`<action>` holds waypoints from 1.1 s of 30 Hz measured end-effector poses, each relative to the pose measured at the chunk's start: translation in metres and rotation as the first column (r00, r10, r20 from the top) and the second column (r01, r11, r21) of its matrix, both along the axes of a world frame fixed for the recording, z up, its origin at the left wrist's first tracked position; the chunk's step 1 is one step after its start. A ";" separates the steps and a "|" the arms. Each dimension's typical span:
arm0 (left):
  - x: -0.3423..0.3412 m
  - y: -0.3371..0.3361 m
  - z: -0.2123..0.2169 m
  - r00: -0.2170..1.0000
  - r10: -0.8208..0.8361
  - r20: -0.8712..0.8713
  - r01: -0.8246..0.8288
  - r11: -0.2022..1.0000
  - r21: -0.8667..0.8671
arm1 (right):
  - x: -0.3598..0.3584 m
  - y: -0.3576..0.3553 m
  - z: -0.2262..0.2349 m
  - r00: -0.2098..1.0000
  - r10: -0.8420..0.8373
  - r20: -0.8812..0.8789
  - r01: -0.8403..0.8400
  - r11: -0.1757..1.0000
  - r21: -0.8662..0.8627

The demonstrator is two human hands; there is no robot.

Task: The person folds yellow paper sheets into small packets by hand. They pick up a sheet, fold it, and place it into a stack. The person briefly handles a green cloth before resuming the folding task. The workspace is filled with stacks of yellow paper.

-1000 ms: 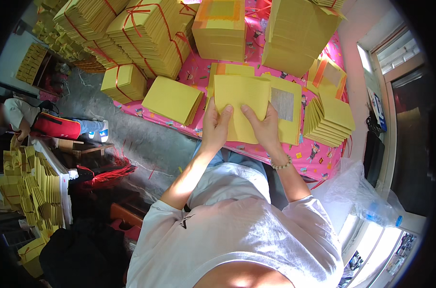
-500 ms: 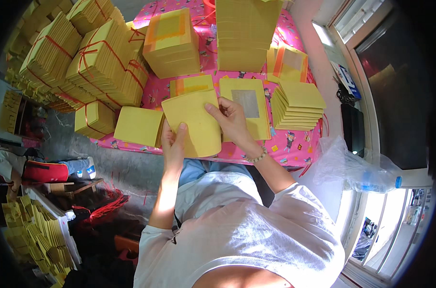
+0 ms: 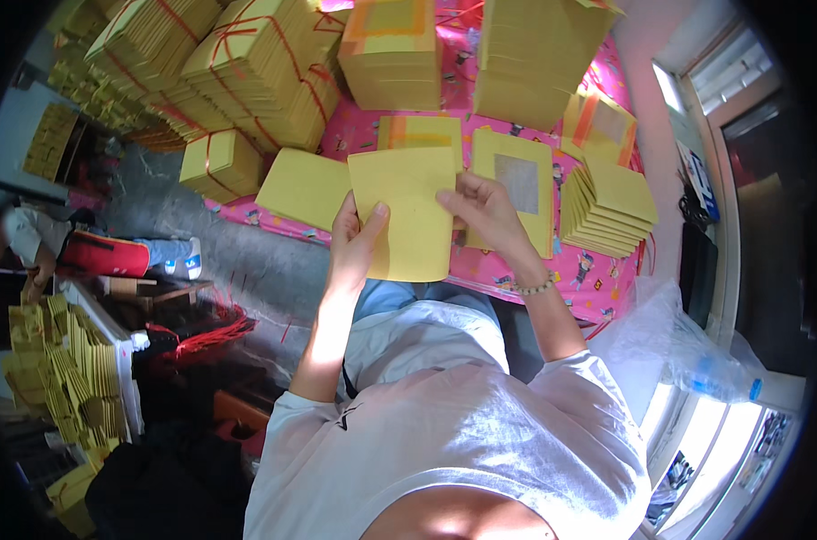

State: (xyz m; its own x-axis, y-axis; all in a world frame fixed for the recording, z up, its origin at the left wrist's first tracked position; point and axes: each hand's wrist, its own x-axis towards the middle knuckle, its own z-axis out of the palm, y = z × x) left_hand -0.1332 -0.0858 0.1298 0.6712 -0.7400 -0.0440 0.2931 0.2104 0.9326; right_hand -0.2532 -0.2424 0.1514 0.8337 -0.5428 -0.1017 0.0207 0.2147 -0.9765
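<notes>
Both hands hold a rectangular piece of yellow paper (image 3: 404, 216) upright above the near edge of the pink table. My left hand (image 3: 354, 238) grips its lower left side, thumb on the front face. At the right edge, my right hand (image 3: 489, 211) pinches it with the thumb in front; a bead bracelet circles that wrist. Whether it is one sheet or a thin sheaf, I cannot tell. Behind my right hand lies a yellow stack with a silver-grey square (image 3: 519, 184). A plain yellow stack (image 3: 305, 187) lies beside my left hand, and an orange-banded stack (image 3: 417, 132) is partly hidden behind the held paper.
Fanned yellow bundles (image 3: 611, 207) stand at the right. Tall yellow piles (image 3: 525, 63) and red-tied bundles (image 3: 255, 72) fill the back and left. A plastic bag with a bottle (image 3: 696, 369) hangs near the window. Another person (image 3: 39, 243) sits far left beside more yellow paper (image 3: 66, 369).
The view has turned, so the table's things appear farther right and higher. The held paper has gone from tilted to nearly straight, with both hands still on its sides.
</notes>
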 end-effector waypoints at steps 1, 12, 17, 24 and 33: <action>0.003 0.003 -0.001 1.000 -0.005 -0.005 0.005 1.000 -0.004 | -0.002 0.004 0.001 0.996 0.052 -0.067 -0.055 0.997 -0.048; 0.021 0.019 -0.001 0.997 0.068 -0.025 -0.068 0.998 -0.009 | 0.020 0.017 -0.026 0.987 0.157 -0.033 -0.160 0.977 -0.141; 0.033 0.027 0.001 0.986 0.169 0.009 -0.169 0.985 -0.025 | 0.044 0.020 -0.026 0.983 0.185 -0.014 -0.184 0.966 -0.182; 0.057 0.041 -0.003 0.939 0.343 0.036 -0.338 0.935 -0.113 | 0.080 0.026 -0.017 0.966 0.252 -0.056 -0.258 0.930 -0.263; 0.082 0.054 -0.010 0.880 0.473 -0.040 -0.473 0.866 -0.162 | 0.114 0.033 -0.004 0.933 0.326 -0.155 -0.357 0.894 -0.270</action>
